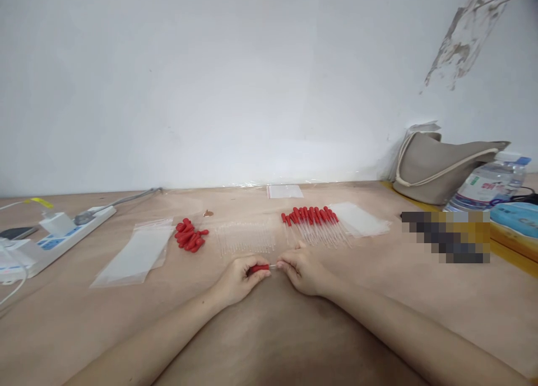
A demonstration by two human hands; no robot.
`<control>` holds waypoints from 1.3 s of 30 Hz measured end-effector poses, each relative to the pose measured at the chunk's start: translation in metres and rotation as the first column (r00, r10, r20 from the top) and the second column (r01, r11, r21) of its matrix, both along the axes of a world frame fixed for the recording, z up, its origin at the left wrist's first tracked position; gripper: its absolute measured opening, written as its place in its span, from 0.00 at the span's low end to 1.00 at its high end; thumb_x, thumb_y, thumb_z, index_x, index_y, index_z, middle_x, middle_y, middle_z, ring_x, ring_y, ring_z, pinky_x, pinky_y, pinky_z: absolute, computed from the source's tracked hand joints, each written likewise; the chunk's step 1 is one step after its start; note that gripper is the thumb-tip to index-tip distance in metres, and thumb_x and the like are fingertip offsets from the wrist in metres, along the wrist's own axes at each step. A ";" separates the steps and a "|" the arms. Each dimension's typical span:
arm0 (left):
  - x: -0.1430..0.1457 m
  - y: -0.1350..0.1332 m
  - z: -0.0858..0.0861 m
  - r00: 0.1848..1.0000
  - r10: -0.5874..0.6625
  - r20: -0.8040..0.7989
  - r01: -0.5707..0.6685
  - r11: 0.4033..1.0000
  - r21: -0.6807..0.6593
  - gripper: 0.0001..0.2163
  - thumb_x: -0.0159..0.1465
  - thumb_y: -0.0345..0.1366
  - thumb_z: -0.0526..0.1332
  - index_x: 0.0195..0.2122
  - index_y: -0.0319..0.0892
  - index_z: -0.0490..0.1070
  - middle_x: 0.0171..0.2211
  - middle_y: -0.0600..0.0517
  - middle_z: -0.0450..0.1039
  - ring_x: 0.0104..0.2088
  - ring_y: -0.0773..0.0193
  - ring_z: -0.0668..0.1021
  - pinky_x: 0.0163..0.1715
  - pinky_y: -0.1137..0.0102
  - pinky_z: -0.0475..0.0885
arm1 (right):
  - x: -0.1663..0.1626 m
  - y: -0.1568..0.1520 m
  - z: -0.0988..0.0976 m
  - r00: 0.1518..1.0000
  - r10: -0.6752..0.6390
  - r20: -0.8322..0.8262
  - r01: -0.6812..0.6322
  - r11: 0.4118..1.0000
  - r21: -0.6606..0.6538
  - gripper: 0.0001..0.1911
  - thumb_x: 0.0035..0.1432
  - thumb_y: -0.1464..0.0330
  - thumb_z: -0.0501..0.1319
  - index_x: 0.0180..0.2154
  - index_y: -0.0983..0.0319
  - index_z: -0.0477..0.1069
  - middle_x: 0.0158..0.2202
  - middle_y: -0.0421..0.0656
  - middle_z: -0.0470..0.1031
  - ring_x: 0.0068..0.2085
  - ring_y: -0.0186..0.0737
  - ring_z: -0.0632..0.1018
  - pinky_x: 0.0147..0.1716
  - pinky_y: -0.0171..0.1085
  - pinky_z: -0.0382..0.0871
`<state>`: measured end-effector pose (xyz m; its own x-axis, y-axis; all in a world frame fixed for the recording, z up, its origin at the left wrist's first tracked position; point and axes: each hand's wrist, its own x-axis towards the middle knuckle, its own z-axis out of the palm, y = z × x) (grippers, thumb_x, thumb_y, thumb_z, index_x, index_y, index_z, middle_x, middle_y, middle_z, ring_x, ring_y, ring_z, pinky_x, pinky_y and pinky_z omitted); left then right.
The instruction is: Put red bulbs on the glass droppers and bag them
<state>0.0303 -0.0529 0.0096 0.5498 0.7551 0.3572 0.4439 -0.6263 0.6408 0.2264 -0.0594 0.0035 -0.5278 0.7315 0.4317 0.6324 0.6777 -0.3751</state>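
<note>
Red rubber showed in the curled fingers of your left hand [241, 278], which held one dropper bulb [259, 268] lying sideways, its mouth toward three o'clock. Your right hand [303, 269] pinched a slim clear dropper tube [273, 266] whose end met that mouth; whether it sat inside could not be told. Both hands were just above or on the tabletop [378, 285], near its middle.

From them, a pile of red bulbs [189, 237] lay at ten o'clock, a row of loose clear tubes [246, 238] at eleven, and a row of bulb-topped droppers [313, 217] at one, bulbs pointing away from you. Clear plastic bags [134, 254] lay near nine o'clock, more plastic bags [359, 219] at two, and a single zip bag [286, 191] at twelve.
</note>
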 end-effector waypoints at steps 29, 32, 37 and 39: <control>-0.010 0.013 -0.010 0.981 0.189 0.049 -0.187 0.982 -0.034 0.14 0.55 0.35 0.58 0.43 0.42 0.64 0.30 0.54 0.62 0.24 0.72 0.66 0.24 0.75 0.66 | 0.055 0.054 0.040 0.812 -0.583 -0.015 0.541 0.762 -0.355 0.13 0.51 0.63 0.53 0.25 0.62 0.70 0.24 0.42 0.74 0.27 0.35 0.73 0.25 0.31 0.60; -0.011 0.013 -0.010 0.984 0.179 0.021 -0.179 0.984 -0.019 0.13 0.55 0.35 0.58 0.42 0.42 0.64 0.30 0.54 0.63 0.24 0.72 0.66 0.25 0.75 0.66 | 0.043 0.064 0.042 0.743 -0.662 0.098 0.663 0.710 -0.237 0.14 0.51 0.61 0.53 0.23 0.61 0.71 0.25 0.43 0.74 0.30 0.39 0.74 0.27 0.33 0.61; -0.010 0.013 -0.008 0.987 0.163 0.002 -0.163 0.987 0.003 0.11 0.56 0.35 0.58 0.40 0.42 0.65 0.27 0.55 0.61 0.25 0.71 0.67 0.25 0.75 0.66 | 0.012 0.071 0.031 0.649 -0.711 0.271 0.754 0.650 -0.100 0.15 0.53 0.63 0.50 0.28 0.62 0.73 0.31 0.48 0.75 0.35 0.45 0.74 0.30 0.38 0.63; -0.010 0.012 -0.007 0.988 0.153 0.000 -0.153 0.988 0.008 0.10 0.56 0.35 0.58 0.39 0.42 0.66 0.28 0.54 0.62 0.25 0.71 0.67 0.26 0.75 0.66 | 0.007 0.073 0.027 0.609 -0.734 0.302 0.783 0.616 -0.081 0.14 0.52 0.63 0.51 0.32 0.63 0.73 0.33 0.50 0.74 0.37 0.46 0.74 0.31 0.38 0.64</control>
<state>0.0201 -0.0405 0.0027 0.4284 0.8274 0.3631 0.5350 -0.5561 0.6360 0.2333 0.0132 0.0309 0.1969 0.9616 0.1911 0.9634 -0.1536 -0.2198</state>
